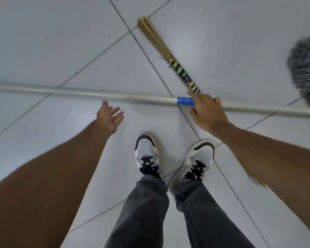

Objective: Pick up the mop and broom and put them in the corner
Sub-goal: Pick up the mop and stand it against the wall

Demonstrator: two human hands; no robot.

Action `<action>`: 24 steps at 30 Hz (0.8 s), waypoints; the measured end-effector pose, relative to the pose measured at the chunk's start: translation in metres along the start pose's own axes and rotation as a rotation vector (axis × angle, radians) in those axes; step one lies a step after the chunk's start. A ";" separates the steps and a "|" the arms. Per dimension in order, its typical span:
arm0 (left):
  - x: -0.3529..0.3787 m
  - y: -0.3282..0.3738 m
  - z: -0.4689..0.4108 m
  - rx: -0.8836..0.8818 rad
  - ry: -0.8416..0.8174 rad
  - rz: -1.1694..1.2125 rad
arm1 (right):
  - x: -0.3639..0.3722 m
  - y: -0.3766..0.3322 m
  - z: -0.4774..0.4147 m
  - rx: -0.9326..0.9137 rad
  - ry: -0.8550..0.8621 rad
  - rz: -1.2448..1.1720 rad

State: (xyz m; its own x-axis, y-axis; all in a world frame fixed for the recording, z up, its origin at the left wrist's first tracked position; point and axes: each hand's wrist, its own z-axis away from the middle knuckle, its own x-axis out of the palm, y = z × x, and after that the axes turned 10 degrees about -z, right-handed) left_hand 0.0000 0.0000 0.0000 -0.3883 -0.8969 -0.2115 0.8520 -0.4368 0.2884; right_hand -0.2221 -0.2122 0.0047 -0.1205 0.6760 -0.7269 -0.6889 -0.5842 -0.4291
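Observation:
The mop lies flat across the tiled floor, its long white handle (pixel 79 92) running left to right with a blue band (pixel 184 101). Its grey stringy head (pixel 306 72) is blurred at the right edge. A stick broom (pixel 161 49) lies diagonally, with its straw-coloured end far away and its dark taped grip (pixel 184 76) pointing toward me. My right hand (pixel 208 111) hovers over the mop handle just right of the blue band, at the tip of the broom's grip, with its fingers spread and its thumb below the pole. My left hand (pixel 109 117) is open, palm turned inward, just short of the handle.
Pale grey floor tiles (pixel 61 42) with dark grout lines fill the view. My two feet in white-and-black sneakers (pixel 147 153) and grey jeans stand just below the mop handle, between my arms.

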 end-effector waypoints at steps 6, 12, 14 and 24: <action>0.031 0.006 -0.088 0.086 0.068 0.283 | 0.074 0.037 -0.042 -0.061 0.060 0.111; 0.042 -0.003 -0.091 0.184 0.149 0.430 | 0.076 0.045 -0.051 -0.125 0.124 0.140; 0.040 -0.004 -0.083 0.183 0.145 0.456 | 0.070 0.044 -0.050 -0.127 0.105 0.144; 0.053 0.111 0.057 0.385 -0.038 0.444 | -0.072 0.001 -0.036 0.030 0.061 0.177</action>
State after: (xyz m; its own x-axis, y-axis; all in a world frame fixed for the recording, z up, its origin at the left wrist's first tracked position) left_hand 0.0540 -0.1001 0.0739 -0.0423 -0.9984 0.0389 0.7496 -0.0060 0.6619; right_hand -0.1886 -0.2772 0.0376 -0.1986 0.5352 -0.8210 -0.6823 -0.6769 -0.2762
